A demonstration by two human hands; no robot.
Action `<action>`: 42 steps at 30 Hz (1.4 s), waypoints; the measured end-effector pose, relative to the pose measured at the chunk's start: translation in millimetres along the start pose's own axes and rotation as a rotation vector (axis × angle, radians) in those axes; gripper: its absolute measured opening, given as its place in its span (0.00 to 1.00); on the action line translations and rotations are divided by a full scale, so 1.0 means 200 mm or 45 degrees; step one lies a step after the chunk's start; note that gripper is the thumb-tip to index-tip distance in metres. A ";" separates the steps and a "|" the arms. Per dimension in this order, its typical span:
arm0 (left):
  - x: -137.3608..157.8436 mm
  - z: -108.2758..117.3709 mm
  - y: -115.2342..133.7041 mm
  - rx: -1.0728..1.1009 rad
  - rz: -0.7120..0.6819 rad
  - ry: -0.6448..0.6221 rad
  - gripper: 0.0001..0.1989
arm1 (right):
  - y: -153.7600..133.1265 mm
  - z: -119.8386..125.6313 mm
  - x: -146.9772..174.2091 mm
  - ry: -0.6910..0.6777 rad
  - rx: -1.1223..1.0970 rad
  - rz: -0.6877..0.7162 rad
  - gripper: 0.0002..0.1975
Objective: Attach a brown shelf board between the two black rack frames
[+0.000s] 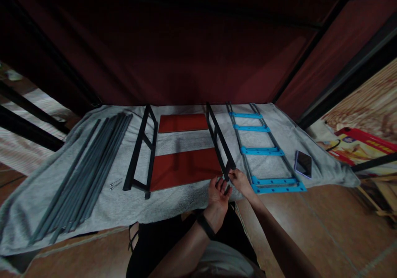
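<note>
Fuzzy light-grey blanket (pixel 173 205) covers a wide surface before a dark red fabric backdrop (pixel 186 63). At left lies a bundle of long grey tubes (pixel 89 174), then some small silver screws (pixel 115 183). Next comes a black ladder-shaped frame (pixel 137 149); two rust-red rectangular panels (pixel 182 170) lie between it and a matching black frame (pixel 221 136). At this second frame's near end, the person's left hand (pixel 219 193) is palm up, fingers loosely curled, half open, seemingly empty. The right hand (pixel 240 181) has its fingers bunched against that same end; whether they grip it cannot be told. Farther right lie a grey rack with bright blue crossbars (pixel 263 151), a dark-screened phone (pixel 303 164) and a red-and-yellow box (pixel 356 147).
</note>
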State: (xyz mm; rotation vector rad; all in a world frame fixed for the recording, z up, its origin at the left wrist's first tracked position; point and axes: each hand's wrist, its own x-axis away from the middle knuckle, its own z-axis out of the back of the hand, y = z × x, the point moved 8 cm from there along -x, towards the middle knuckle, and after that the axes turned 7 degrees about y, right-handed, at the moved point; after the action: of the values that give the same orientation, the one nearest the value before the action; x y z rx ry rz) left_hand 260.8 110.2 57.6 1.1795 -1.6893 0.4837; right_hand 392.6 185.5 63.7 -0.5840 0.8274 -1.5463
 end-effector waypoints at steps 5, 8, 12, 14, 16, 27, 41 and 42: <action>0.00 -0.01 -0.01 0.007 0.009 -0.005 0.07 | 0.02 -0.03 0.01 -0.065 -0.249 -0.106 0.07; -0.01 -0.03 0.00 0.012 0.012 -0.038 0.08 | 0.03 -0.05 0.01 -0.096 -0.410 -0.176 0.10; -0.06 -0.04 0.01 0.055 0.024 -0.044 0.11 | 0.03 -0.05 0.01 -0.083 -0.437 -0.184 0.12; -0.09 -0.04 0.01 0.026 0.018 -0.004 0.12 | 0.03 -0.05 0.01 -0.086 -0.462 -0.190 0.12; -0.11 -0.04 0.00 -0.005 0.008 -0.001 0.12 | 0.03 -0.06 0.01 -0.099 -0.517 -0.202 0.12; -0.16 -0.07 -0.02 0.005 -0.087 -0.097 0.09 | 0.01 -0.03 0.00 -0.080 -0.559 -0.136 0.16; -0.18 -0.06 0.01 0.021 -0.147 -0.168 0.05 | 0.03 -0.04 0.01 -0.031 -0.235 -0.030 0.16; -0.18 -0.06 0.01 0.014 -0.147 -0.166 0.05 | 0.03 -0.04 0.01 -0.026 -0.220 -0.029 0.16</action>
State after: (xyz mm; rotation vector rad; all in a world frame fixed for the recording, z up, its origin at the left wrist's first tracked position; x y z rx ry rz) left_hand 265.6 137.3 31.6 1.3331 -1.7184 0.3516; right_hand 390.1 184.8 54.3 -0.7356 0.9478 -1.4962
